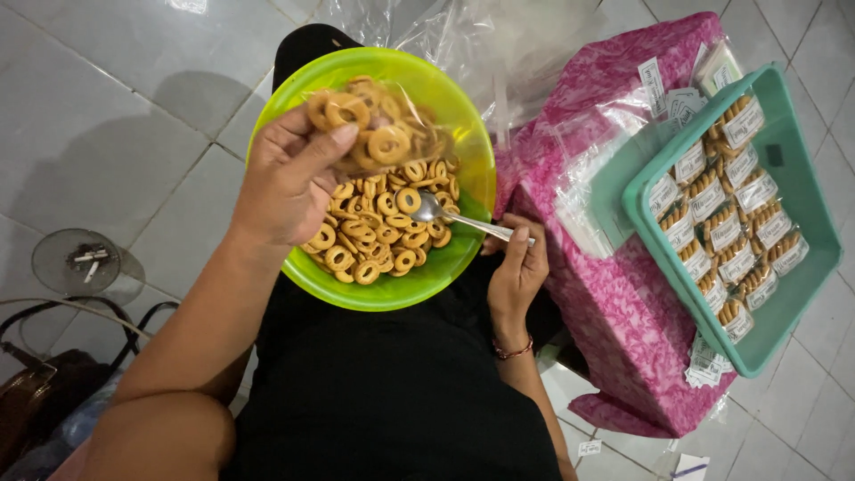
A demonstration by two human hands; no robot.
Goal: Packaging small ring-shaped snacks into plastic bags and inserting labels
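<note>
A lime-green bowl rests on my lap, holding many small golden ring-shaped biscuits. My left hand is raised over the bowl's near-left side, gripping a small clear plastic bag partly filled with the rings. My right hand sits at the bowl's right rim and holds the handle of a metal spoon, whose scoop lies among the biscuits. A thin bracelet circles the right wrist.
To the right, a pink patterned cloth carries a teal tray of several packed, labelled biscuit bags. Loose clear bags and paper labels lie beside it. A glass ashtray and dark handbag sit on the tiled floor at left.
</note>
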